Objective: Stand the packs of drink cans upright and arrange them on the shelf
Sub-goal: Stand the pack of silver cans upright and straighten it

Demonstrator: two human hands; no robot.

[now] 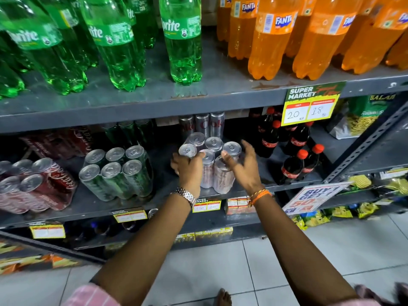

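Note:
A shrink-wrapped pack of silver cans (208,160) stands upright on the middle shelf (172,199), near its front edge. My left hand (187,171) grips the pack's left front cans. My right hand (242,166) rests against its right side, thumb on a front can and fingers spread. To the left stand an upright pack of green cans (117,173) and an upright pack of red cola cans (37,184). Behind them more packs, a red one (59,142), a green one (130,131) and a silver one (202,124), sit deep in the shelf.
Small cola bottles (295,155) with red caps stand right of the silver pack. Green soda bottles (114,40) and orange soda bottles (309,36) fill the shelf above. A yellow price sign (309,107) hangs from that shelf. Snack bags (366,115) lie at right; a promo sign (313,197) hangs lower.

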